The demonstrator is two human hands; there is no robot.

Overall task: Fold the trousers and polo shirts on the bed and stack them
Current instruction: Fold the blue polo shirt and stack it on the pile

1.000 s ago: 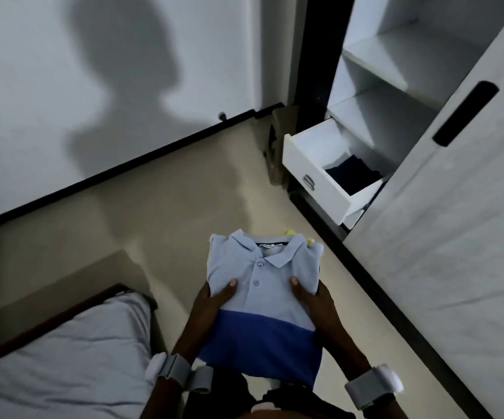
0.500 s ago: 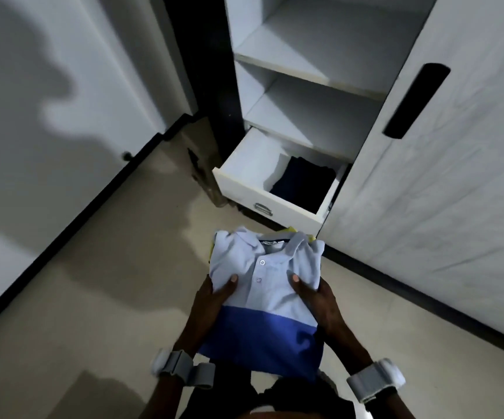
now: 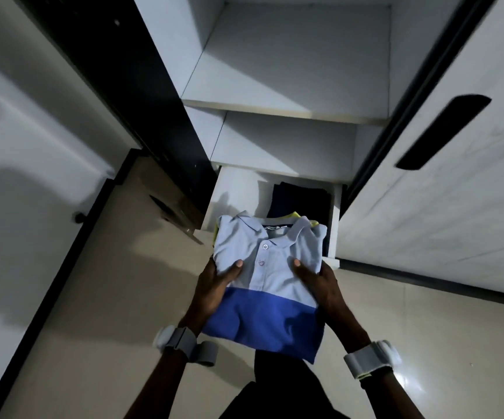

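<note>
A folded polo shirt (image 3: 270, 267), light blue above and royal blue below, tops a stack I carry in front of me. A yellow garment (image 3: 302, 216) peeks out under its collar. My left hand (image 3: 214, 282) grips the stack's left side, thumb on top. My right hand (image 3: 320, 282) grips the right side the same way. The stack hangs over the near end of an open white drawer (image 3: 238, 189), which holds a dark folded garment (image 3: 300, 198).
An open wardrobe with two white shelves (image 3: 275, 95) stands ahead. Its sliding door (image 3: 441, 176) with a black recessed handle is at the right. A brown cardboard box (image 3: 169, 201) sits on the beige floor left of the drawer. A grey wall is at the left.
I have turned and stepped up to the wardrobe; the bed has left the view. The stack, still held in both hands, now reaches over the open drawer.
</note>
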